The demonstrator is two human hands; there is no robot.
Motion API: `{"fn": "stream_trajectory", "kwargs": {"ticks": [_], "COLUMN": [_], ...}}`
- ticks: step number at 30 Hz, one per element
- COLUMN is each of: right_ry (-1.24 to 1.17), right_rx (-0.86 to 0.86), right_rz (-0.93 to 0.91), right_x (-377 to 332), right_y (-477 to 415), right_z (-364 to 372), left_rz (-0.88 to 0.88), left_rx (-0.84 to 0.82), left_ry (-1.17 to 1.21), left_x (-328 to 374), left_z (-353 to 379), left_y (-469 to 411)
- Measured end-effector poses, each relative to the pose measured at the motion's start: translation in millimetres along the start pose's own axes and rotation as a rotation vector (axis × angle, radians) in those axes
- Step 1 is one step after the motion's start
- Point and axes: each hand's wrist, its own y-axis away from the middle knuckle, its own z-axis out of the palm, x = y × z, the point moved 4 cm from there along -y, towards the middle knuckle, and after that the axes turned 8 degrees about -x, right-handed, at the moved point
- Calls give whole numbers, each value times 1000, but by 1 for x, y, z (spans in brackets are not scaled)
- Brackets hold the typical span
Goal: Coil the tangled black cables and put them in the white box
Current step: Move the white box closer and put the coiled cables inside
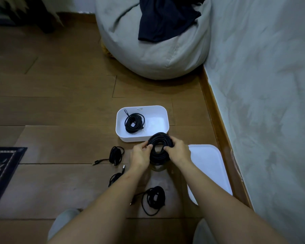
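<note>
The brown plank floor (69, 103) is wood, smooth with a dull sheen. The skirting board (217, 110) is lighter wood with a glossier finish. The white rounded box (130, 138) and the flat white lid (211, 166) look like smooth plastic with a soft satin surface. The black cable coil (158, 137), gripped by the left hand (140, 155) and the right hand (179, 151), is matt, like the black coil in the box (134, 123). The grey-green beanbag (148, 55) is soft, creased cloth, and the dark navy garment (165, 18) on it is limp cloth. The pale wall (262, 85) looks rough and mottled. The dark patterned rug (0, 169) is woven.
</note>
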Motion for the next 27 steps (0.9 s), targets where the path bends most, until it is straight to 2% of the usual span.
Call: {"fn": "stream_trajectory", "kwargs": {"ticks": [6,11,16,21,27], "right_ry": [29,43,24,147,162], "right_rx": [69,110,127,108,30], "right_rz": [-51,-4,25,5,58], "right_x": [-45,-59,-47,-41,-35], "right_y": [-30,-73,-116,-146,-175], "right_z": [-22,-21,-2,21,45], "left_rz": [48,52,1,-72,-103], "left_rx": [71,127,115,78,87], "left_ry": [-27,-127,-121,-85,-75], "left_x": [40,57,46,33,17], "left_z": [-25,-27,-17,-10,-4], "left_y": [-26,-65,-110,-150,-169]}}
